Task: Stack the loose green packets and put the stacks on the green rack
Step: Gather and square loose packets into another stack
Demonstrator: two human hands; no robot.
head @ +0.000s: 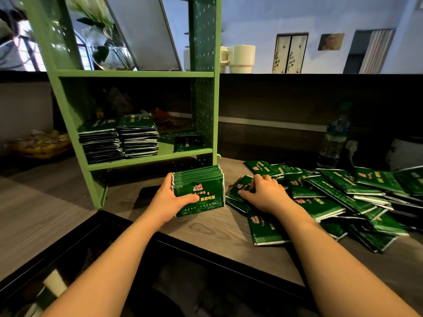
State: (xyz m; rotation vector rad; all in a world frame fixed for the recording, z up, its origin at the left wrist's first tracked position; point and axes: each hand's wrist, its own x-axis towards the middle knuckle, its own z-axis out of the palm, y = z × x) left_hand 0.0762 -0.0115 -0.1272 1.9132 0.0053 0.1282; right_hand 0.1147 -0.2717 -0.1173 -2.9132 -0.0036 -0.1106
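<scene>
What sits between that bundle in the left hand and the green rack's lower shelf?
Nothing visible. The held bundle in the left hand stands just below the lower shelf, whose right part is free except one flat packet; two stacks fill its left.

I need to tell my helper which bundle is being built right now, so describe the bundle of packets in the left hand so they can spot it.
Find the green rack on the wooden table. Just in front of its lower shelf, the left hand holds a bundle of green packets. Unlike the flat stacks on the shelf and the scattered pile under the right hand, this bundle stands on edge.
</scene>
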